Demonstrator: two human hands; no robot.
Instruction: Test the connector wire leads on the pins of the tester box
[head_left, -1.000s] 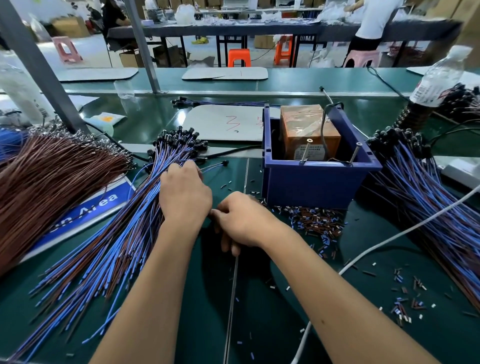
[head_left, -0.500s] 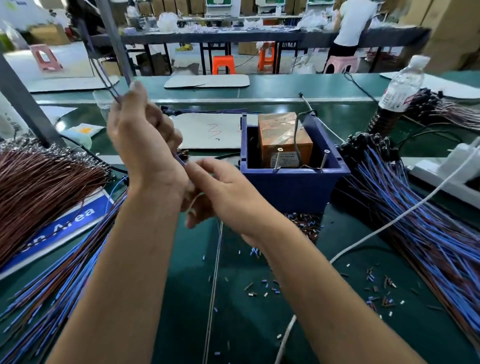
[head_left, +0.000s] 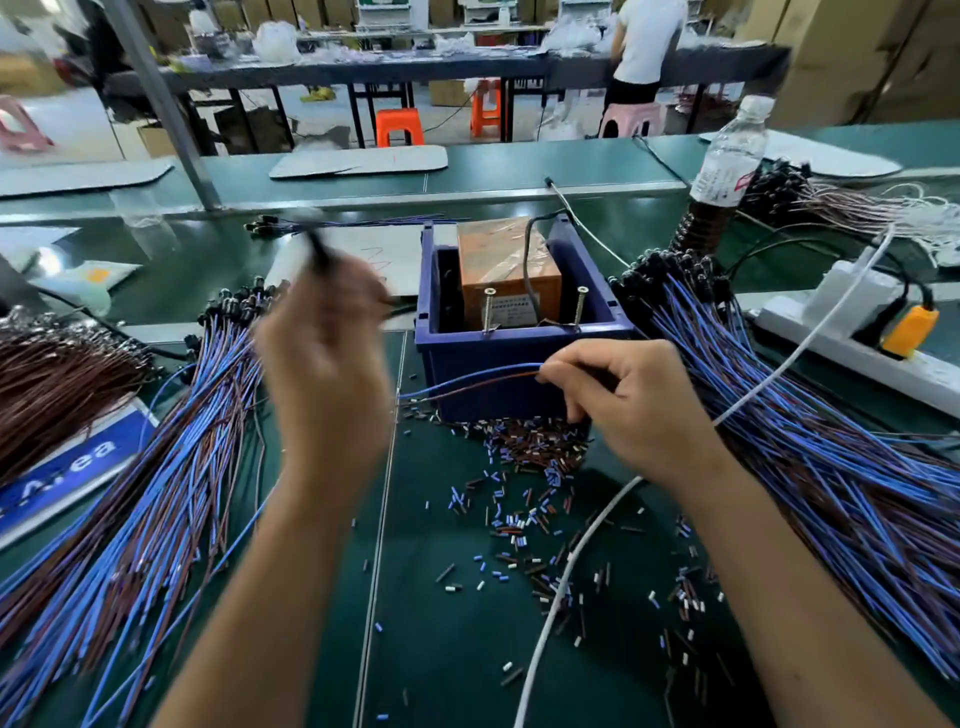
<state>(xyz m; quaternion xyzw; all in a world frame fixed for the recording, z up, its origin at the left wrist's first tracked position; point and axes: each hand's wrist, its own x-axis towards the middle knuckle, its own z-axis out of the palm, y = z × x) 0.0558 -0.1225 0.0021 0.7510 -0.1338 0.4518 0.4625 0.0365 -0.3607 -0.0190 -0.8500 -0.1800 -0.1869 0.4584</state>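
Blue-and-brown lead pair (head_left: 467, 382) strung level before tester box (head_left: 519, 358), below its two upright pins (head_left: 488, 309)
Pinched at right hand (head_left: 623, 400); left hand (head_left: 327, 353) blurred, fingers curled round dark connector end (head_left: 317, 249); wire bundles (head_left: 156, 467) flanking both sides

Two hands: left hand (head_left: 324, 353), blurred, and right hand (head_left: 631, 400). One blue tester box (head_left: 519, 364) holding one orange-brown block (head_left: 506, 270). Two upright screw pins (head_left: 488, 309), (head_left: 581, 306). One blue-and-brown lead pair (head_left: 467, 383) in hand. Two big blue/brown wire piles, left pile (head_left: 156, 493) and right pile (head_left: 831, 441); one brown-only bundle (head_left: 57, 384). One bottle (head_left: 727, 166). One white power strip (head_left: 852, 338). Two orange stools (head_left: 399, 127), (head_left: 485, 106). Cut insulation bits (head_left: 524, 467): too many to count.
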